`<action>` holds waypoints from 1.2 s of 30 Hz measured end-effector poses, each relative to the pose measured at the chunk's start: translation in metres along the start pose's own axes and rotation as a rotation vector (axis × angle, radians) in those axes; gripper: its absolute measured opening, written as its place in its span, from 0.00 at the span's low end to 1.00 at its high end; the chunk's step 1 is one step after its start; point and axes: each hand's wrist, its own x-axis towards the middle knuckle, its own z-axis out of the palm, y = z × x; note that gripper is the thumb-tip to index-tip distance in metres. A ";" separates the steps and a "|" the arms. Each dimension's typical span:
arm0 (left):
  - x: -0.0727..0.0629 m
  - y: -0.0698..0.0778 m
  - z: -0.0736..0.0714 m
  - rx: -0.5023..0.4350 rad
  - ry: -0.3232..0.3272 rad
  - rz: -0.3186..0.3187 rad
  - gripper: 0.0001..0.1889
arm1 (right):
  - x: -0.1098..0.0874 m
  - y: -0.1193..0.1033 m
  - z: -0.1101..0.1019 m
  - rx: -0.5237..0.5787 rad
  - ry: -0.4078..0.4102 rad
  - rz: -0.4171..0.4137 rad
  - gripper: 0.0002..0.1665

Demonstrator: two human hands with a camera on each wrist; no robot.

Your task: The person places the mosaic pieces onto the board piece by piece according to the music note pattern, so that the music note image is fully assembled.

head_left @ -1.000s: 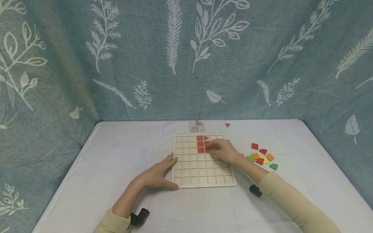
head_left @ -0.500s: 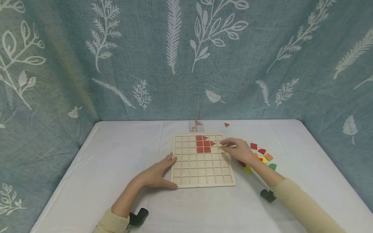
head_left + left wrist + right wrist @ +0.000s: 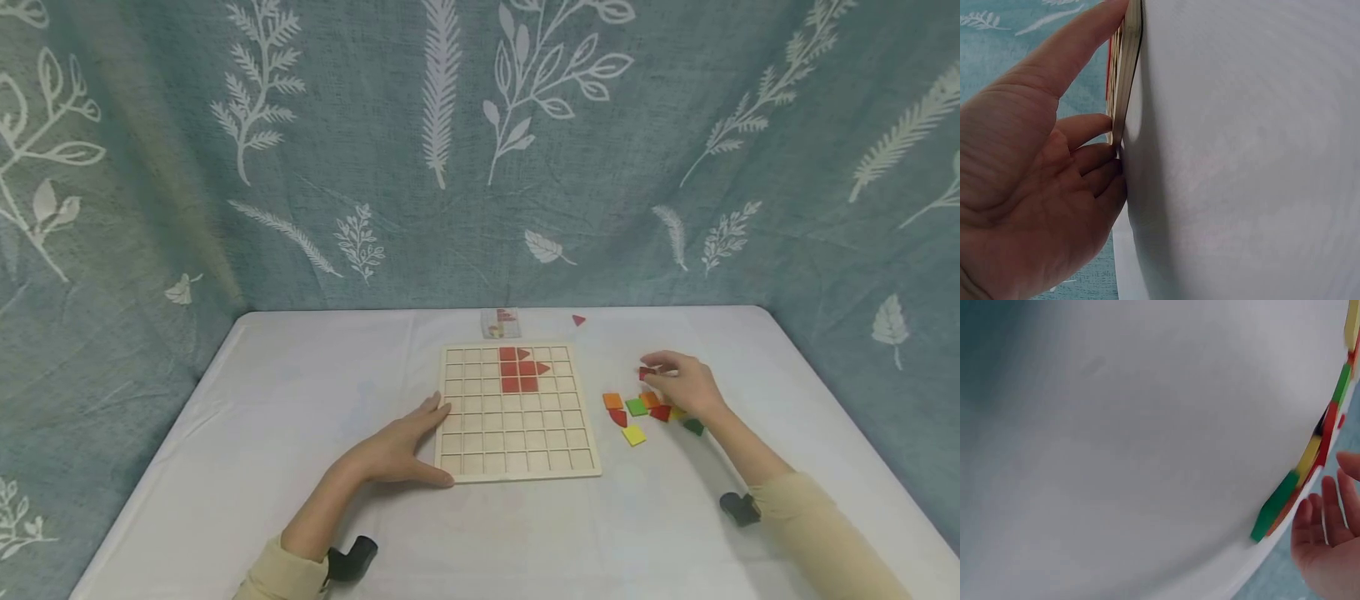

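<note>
A wooden grid board (image 3: pixel 517 433) lies on the table, with red square tiles (image 3: pixel 510 384) and two red triangle tiles (image 3: pixel 543 368) in its far rows. My left hand (image 3: pixel 397 446) rests at the board's near left corner, thumb on the front edge and fingers along the left side. In the left wrist view, those fingers touch the board's edge (image 3: pixel 1127 75). Out to the right, my right hand (image 3: pixel 684 383) reaches over a loose red square tile (image 3: pixel 646 373), thumb and fingertips around it. The right wrist view shows its fingers (image 3: pixel 1330 512) apart, beside the pile.
Loose tiles lie right of the board, among them an orange square (image 3: pixel 612 401), a green square (image 3: pixel 637 407), a yellow square (image 3: pixel 633 435) and a red quarter-circle (image 3: pixel 618 417). Behind the board are a small picture card (image 3: pixel 501 323) and a red triangle (image 3: pixel 579 320).
My right hand has left the board, where a second red triangle now shows beside the squares, and moved right to the loose red square. My left hand stays at the board's corner.
</note>
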 end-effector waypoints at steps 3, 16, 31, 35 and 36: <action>0.000 0.000 -0.001 -0.002 -0.002 0.001 0.57 | -0.001 0.004 -0.005 -0.012 -0.017 0.037 0.22; 0.000 0.001 -0.004 -0.021 -0.010 -0.005 0.58 | 0.005 0.007 -0.005 -0.057 -0.050 0.053 0.24; -0.001 0.003 -0.003 -0.012 -0.006 -0.017 0.57 | 0.006 -0.014 0.011 0.015 -0.023 0.009 0.25; -0.001 0.003 -0.003 -0.011 -0.001 -0.015 0.57 | 0.007 -0.028 0.021 0.041 -0.041 -0.042 0.24; -0.001 0.003 -0.003 -0.010 -0.001 -0.014 0.57 | 0.008 -0.032 0.024 0.046 -0.048 -0.050 0.24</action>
